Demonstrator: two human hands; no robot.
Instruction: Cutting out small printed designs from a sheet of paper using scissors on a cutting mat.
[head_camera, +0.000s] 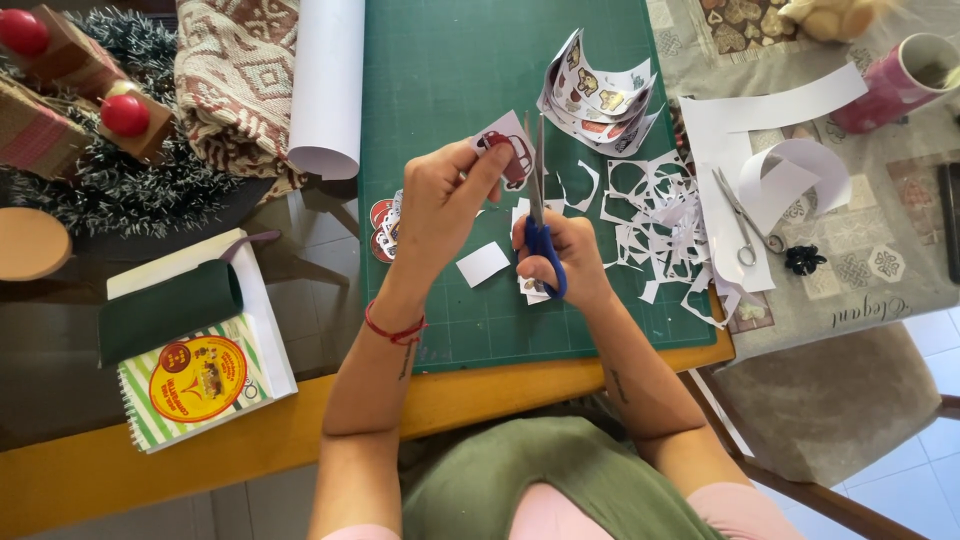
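Holding a small white paper cut-out printed with a red car (508, 150) in my left hand (440, 205), I am pinching it by its lower left edge between thumb and fingertips, up above the green gridded cutting mat (440, 70). My right hand (565, 255) is wrapped through the blue loops of the blue-handled steel scissors (538, 215), whose blades are pointing up and away from me and meeting the right side of the cut-out; they are looking nearly closed, though I cannot tell exactly how far.

I am judging this paper piece as very light, thin and limp, so it is likely flopping wherever it is unsupported. The pinch is best kept close to the cut line yet clear of the blades, on the white margin rather than the printed car. It is creasing and tearing easily, so a gentle hold is suiting it better than a hard squeeze.

Lying just under my hands is a small blank white paper square (483, 264), and to the right a heap of white paper offcuts (650, 215) is spreading over the mat's edge. A curled sheet of printed stickers (598, 95) is sitting farther up, and a second pair of plain metal scissors (742, 218) is resting on white paper well to the right.
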